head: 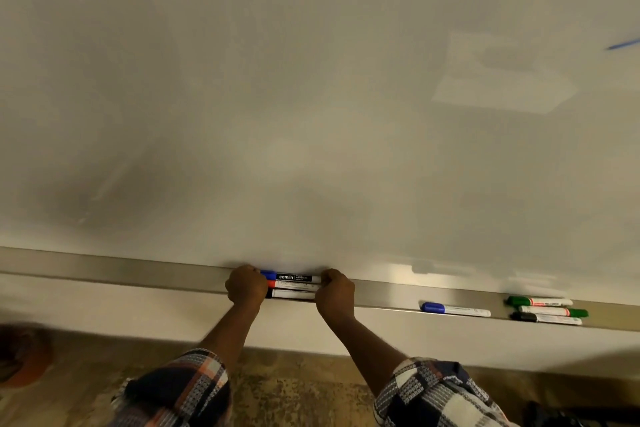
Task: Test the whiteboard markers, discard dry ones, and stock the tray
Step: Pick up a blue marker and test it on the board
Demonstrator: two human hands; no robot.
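Note:
Three markers lie side by side on the metal tray (104, 270) under the whiteboard (311, 97): a blue-capped one (291, 277), a red one (294, 285) and a black one (292, 294). My left hand (246, 285) grips their left ends with curled fingers. My right hand (335, 289) grips their right ends the same way. The marker ends are hidden inside both fists.
Further right on the tray lie a blue marker (455, 309), two green markers (538, 302) (554, 311) and a black marker (547, 318). A blue stroke (623, 44) marks the board at far right. An orange object (20, 357) sits on the floor at left.

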